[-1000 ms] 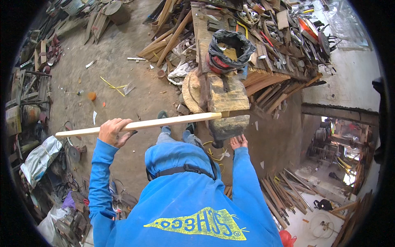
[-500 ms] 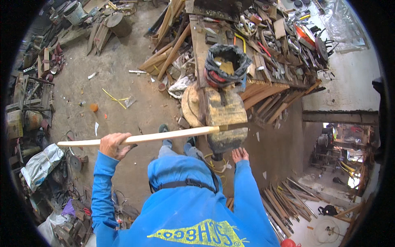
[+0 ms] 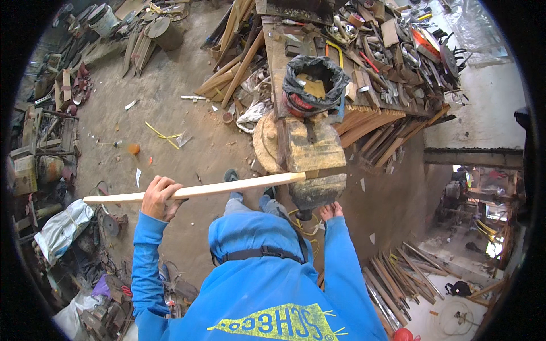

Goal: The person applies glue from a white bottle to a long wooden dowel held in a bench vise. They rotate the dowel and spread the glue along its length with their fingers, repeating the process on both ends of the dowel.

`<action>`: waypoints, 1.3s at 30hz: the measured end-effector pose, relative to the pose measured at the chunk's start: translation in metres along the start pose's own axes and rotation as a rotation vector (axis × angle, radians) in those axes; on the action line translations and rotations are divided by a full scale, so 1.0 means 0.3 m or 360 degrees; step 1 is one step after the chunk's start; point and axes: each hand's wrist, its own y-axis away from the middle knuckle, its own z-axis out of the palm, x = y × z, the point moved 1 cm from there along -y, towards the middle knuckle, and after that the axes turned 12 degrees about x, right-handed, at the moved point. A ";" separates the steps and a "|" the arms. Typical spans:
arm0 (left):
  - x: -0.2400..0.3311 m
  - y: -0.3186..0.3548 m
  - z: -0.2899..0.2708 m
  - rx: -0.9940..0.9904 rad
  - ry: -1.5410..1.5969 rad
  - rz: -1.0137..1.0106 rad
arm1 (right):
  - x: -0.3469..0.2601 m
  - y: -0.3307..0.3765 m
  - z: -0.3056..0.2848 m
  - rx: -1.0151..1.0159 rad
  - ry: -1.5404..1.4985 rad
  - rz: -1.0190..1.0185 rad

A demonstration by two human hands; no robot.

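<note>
My left hand (image 3: pixel 161 199) is closed around a long, pale, slightly curved wooden stick (image 3: pixel 239 186), gripping it toward its left end. The stick runs across in front of my body, and its right end meets a sawdust-covered machine (image 3: pixel 315 145). A round, dusty disc (image 3: pixel 265 142) sits at the machine's left side. By the machine's near end is my right hand (image 3: pixel 330 211), its fingers stretched out and apart from the stick. Whether those fingertips touch the machine I cannot tell. Above the machine stands a container lined with a black bag (image 3: pixel 315 85).
A workbench (image 3: pixel 276 57) piled with tools and wood scraps lies ahead, with planks (image 3: pixel 369 125) stacked beneath it. Wood strips (image 3: pixel 398 278) lie at the lower right. Clutter and a white sack (image 3: pixel 64 230) line the left side. Yellow strips (image 3: pixel 162 135) lie on the floor.
The whole view has shifted slightly. My left hand still grips the stick, whose right end stays at the machine. My right hand remains by the machine's near end.
</note>
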 end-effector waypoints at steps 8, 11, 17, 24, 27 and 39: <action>0.012 -0.007 -0.013 0.0007 0.0032 0.0039 | 0.034 -0.134 0.032 -0.0008 0.0149 -0.0312; 0.012 -0.004 -0.010 0.0049 0.0066 0.0047 | 0.034 -0.136 0.056 0.0181 0.0784 -0.0998; -0.005 0.003 0.004 0.0043 0.0156 0.0026 | 0.017 0.389 0.095 0.0193 0.0058 -0.1425; -0.003 0.006 0.013 -0.0007 0.0167 0.0006 | 0.194 1.052 0.220 -0.0805 0.1532 -0.2917; 0.004 0.004 0.013 -0.0047 0.0150 -0.0003 | 0.274 1.037 0.294 -0.1326 0.2133 -0.2665; 0.036 -0.007 -0.007 -0.0209 0.0053 -0.0016 | 0.342 1.273 0.585 -0.2204 0.1894 -0.2941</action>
